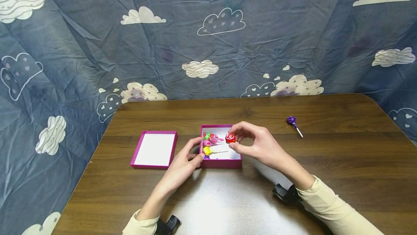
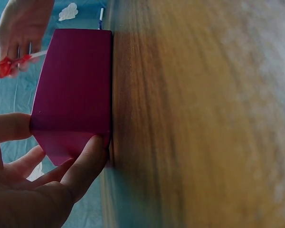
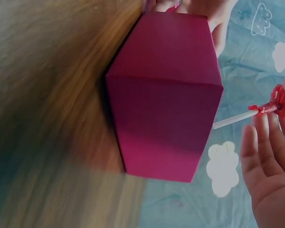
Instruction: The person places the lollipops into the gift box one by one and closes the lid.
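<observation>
My right hand (image 1: 262, 146) pinches a red-wrapped lollipop (image 1: 230, 138) between thumb and fingers, above the right part of an open magenta box (image 1: 224, 164). In the right wrist view the white stick (image 3: 235, 118) slants down toward the box rim. The left hand (image 1: 180, 164) holds the box by its left end, fingers and thumb spread over that side. Inside the white-lined box lie several wrapped lollipops along the left, among them a yellow one (image 1: 206, 151) and a pink one (image 1: 213, 138). A purple wrapper partly shows behind the front wall.
To the left on the wooden table (image 1: 107, 188) lies the magenta lid (image 1: 154, 150), its white inside facing up. A purple lollipop (image 1: 291, 120) lies at the back right. Behind the table hangs a blue cloth (image 1: 182, 46) with cloud prints.
</observation>
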A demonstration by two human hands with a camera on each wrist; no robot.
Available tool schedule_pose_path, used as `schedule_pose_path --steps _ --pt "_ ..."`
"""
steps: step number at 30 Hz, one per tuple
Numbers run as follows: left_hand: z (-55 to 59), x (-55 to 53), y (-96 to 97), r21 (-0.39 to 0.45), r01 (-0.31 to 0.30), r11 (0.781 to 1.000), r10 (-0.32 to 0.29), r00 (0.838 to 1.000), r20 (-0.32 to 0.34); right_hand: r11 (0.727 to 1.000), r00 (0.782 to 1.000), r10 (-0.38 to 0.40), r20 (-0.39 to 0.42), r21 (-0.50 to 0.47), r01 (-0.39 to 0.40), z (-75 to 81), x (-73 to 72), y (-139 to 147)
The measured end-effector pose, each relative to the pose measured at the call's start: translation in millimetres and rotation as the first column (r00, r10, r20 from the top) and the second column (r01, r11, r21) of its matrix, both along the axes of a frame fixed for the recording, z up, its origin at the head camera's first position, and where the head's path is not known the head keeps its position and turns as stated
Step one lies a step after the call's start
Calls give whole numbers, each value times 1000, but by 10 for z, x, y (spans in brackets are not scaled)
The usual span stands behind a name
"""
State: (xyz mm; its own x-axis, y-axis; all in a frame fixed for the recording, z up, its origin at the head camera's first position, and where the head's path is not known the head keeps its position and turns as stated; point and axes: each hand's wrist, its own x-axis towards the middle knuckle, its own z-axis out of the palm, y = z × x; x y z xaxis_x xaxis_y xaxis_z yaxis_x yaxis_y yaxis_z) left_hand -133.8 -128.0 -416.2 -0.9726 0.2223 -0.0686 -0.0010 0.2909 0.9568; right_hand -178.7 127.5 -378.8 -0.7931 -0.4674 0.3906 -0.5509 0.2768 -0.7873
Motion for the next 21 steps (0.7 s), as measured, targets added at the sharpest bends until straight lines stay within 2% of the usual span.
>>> schedule_pose_path --steps 11,21 --pt "7 0 -3 -12 2 1000 -2 1000 5 993 999 43 -25 109 -40 -119 -198 -167" --pt "16 -2 2 7 0 1000 0 1000 4 964 998 64 -24 261 -55 -198 -324 -272"
